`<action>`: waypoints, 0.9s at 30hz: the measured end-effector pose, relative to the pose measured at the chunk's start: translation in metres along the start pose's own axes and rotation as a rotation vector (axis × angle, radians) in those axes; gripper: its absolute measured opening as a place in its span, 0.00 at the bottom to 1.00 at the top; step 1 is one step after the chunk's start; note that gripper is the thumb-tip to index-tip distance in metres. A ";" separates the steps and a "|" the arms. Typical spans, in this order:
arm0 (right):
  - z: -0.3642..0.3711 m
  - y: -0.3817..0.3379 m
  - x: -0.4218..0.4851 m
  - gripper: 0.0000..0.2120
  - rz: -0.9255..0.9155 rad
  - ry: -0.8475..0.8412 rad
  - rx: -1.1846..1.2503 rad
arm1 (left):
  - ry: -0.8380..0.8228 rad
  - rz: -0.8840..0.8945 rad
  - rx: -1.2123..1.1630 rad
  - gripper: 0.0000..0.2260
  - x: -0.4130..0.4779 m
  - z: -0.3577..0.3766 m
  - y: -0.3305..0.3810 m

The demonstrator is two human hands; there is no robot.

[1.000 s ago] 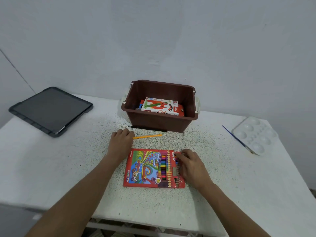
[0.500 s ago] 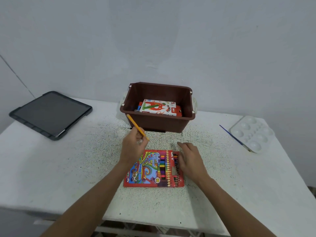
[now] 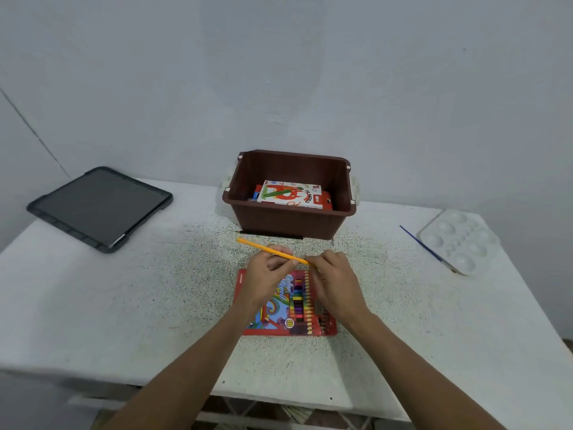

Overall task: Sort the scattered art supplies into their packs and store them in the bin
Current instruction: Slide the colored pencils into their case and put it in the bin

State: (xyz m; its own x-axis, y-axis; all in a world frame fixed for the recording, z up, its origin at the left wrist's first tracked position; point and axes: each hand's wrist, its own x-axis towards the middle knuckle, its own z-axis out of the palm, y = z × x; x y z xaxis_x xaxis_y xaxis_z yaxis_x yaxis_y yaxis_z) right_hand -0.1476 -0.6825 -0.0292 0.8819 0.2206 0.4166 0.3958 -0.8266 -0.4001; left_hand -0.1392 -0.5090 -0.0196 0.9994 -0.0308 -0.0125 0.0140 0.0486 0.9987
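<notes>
left hand: fingers curled round orange pencil, above pencil pack | right hand: bent fingers meet pencil tip, grip unclear | pack flat on table, near bin

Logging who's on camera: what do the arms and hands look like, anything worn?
The left forearm and right forearm are bare down to the frame's bottom edge, no sleeves showing. The left hand and right hand are ungloved; no watch, bracelet or ring shows on their visible sides.
</notes>
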 end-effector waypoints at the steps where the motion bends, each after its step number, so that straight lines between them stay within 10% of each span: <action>1: -0.002 0.003 -0.001 0.10 -0.007 0.002 -0.031 | 0.008 -0.001 -0.003 0.06 0.000 -0.003 -0.002; 11: -0.047 0.100 -0.026 0.12 0.185 0.045 -0.405 | 0.155 0.275 0.975 0.18 0.003 -0.090 -0.055; 27: -0.035 0.104 -0.030 0.12 0.066 -0.065 -0.529 | 0.102 0.221 1.106 0.26 -0.007 -0.103 -0.079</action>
State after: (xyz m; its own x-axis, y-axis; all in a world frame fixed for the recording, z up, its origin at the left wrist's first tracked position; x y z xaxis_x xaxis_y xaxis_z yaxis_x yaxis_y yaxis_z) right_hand -0.1419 -0.7933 -0.0550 0.9211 0.1775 0.3465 0.1711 -0.9840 0.0493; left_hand -0.1437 -0.4099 -0.1037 0.9753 -0.0467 0.2160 -0.1465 -0.8683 0.4740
